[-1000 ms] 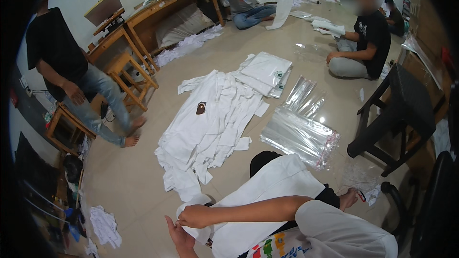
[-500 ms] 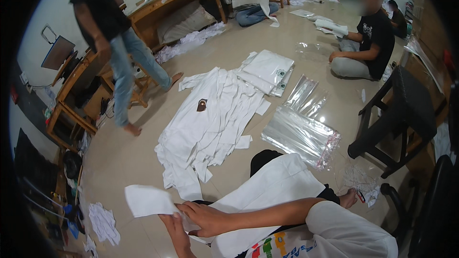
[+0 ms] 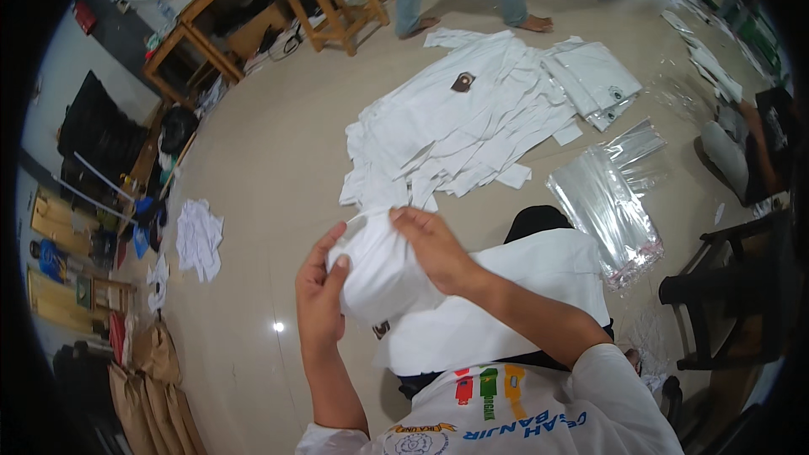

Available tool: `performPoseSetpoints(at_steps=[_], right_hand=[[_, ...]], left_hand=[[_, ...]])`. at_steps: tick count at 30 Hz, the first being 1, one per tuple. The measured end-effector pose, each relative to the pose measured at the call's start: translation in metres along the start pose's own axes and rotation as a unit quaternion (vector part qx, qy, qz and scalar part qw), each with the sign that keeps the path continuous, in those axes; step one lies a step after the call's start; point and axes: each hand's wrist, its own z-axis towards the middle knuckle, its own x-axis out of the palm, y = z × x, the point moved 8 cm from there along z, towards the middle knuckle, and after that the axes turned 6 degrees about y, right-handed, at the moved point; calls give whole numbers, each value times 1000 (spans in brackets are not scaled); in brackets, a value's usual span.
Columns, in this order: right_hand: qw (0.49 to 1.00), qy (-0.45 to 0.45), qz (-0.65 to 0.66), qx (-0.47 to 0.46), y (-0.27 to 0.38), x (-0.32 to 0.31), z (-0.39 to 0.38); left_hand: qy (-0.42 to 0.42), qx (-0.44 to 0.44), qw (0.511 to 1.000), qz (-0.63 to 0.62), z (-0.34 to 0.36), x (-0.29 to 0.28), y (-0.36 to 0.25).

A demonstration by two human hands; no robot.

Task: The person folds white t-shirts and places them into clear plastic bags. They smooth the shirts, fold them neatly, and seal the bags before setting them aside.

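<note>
A white garment [image 3: 497,312] lies across my lap, and one end of it is raised in front of me between my hands. At the upper edge of that end, my right hand [image 3: 434,248] pinches the cloth between thumb and fingers. My left hand [image 3: 322,291] grips its left side, thumb in front, with the other fingers partly behind the fabric. A small dark patch [image 3: 381,330] shows on the garment below my hands. Beyond them a heap of white garments [image 3: 447,118], one with a brown badge [image 3: 463,82], is spread on the floor.
Folded garments in clear bags [image 3: 594,80] lie by the heap, near a stack of clear plastic bags [image 3: 602,211]. A black stool [image 3: 733,286] stands at right. A crumpled white cloth [image 3: 200,240] lies left. A person's bare feet [image 3: 535,24] are beyond the heap.
The view has swung left and down. My hands have moved apart, with the cloth end now spread between them. The walking person has crossed rightward behind the heap.
</note>
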Motion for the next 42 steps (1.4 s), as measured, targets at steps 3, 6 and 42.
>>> performPoseSetpoints(at_steps=[3,6,42], right_hand=[[991,-24,100,89,-6,-1,-7],[982,-13,96,161,-47,-19,-11],[891,71,-389,221,-122,-35,-140]], left_hand=[[-46,37,998,29,5,-27,14],[-36,-9,999,-36,10,-26,52],[21,-273,950,147,-166,-83,171]])
